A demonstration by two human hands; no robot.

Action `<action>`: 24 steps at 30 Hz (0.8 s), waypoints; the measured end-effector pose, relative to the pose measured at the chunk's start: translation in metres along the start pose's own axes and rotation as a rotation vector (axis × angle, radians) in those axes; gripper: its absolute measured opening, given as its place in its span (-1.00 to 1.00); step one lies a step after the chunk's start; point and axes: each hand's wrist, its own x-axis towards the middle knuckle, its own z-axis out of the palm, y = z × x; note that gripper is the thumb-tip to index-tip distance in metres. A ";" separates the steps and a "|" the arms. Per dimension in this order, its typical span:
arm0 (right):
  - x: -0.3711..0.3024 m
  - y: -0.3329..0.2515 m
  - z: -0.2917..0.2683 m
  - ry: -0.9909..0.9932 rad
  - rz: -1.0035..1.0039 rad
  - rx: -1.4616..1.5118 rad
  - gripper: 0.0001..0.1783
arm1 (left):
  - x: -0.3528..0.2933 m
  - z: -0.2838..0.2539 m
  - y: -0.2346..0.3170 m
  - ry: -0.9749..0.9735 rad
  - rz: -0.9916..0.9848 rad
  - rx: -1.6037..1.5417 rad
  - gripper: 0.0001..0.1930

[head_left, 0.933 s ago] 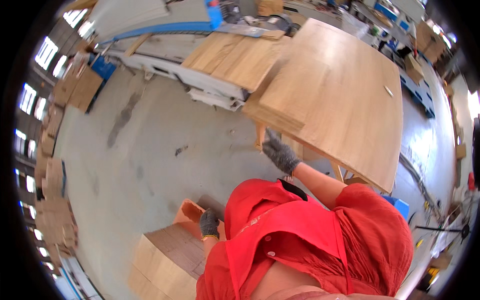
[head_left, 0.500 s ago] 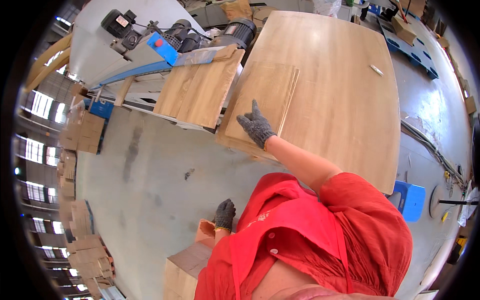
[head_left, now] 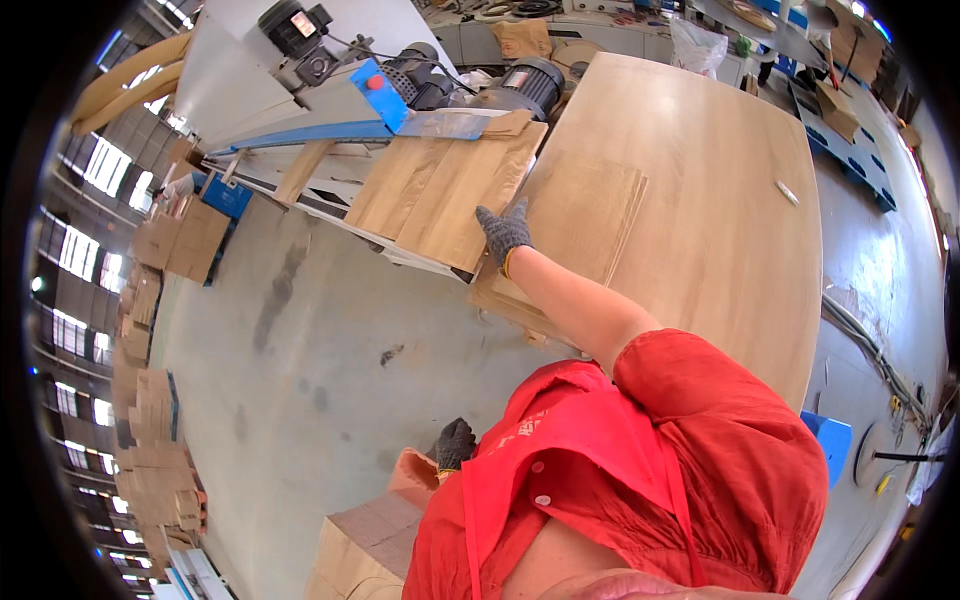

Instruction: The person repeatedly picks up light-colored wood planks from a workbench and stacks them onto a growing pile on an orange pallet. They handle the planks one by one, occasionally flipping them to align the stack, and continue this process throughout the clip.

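Note:
My right hand (head_left: pixel 504 232), in a grey knit glove, reaches forward with thumb and fingers spread and holds nothing. It is at the right edge of two wood-grain boards (head_left: pixel 455 200) lying side by side at the machine's end; whether it touches them I cannot tell. Just right of it, a low stack of thin wood-grain panels (head_left: pixel 580 220) lies on a big wood-grain sheet (head_left: pixel 720 200). My left hand (head_left: pixel 456 445), also grey-gloved, hangs low by my side with its fingers curled and nothing visible in them. Below it stands a box-like stack with a wood-grain side (head_left: pixel 345 560).
A machine with black motors (head_left: pixel 530 85), a blue guard (head_left: pixel 378 95) and a red button stands at the far left. A white marker-like stick (head_left: pixel 787 192) lies on the big sheet. Cardboard stacks (head_left: pixel 150 405) line the left side. Cables (head_left: pixel 870 345) run along the floor at right.
My right hand has moved left, from over the thin panel stack to the edge of the boards at the machine. My left hand's fingers look more curled. The whole view has shifted.

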 end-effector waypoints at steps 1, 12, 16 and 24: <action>0.002 0.000 0.005 0.021 0.044 -0.030 0.11 | 0.002 -0.001 -0.002 0.020 -0.007 -0.069 -0.64; -0.008 0.010 -0.062 0.120 -0.116 0.119 -0.37 | 0.035 -0.016 0.013 0.022 0.010 -0.272 -0.64; -0.036 0.016 -0.138 0.167 -0.133 -0.001 -0.31 | 0.047 -0.008 0.034 0.041 0.063 -0.112 -0.69; -0.063 0.001 -0.209 0.212 -0.032 -0.726 -0.24 | 0.052 0.073 0.181 0.034 0.776 0.513 -0.68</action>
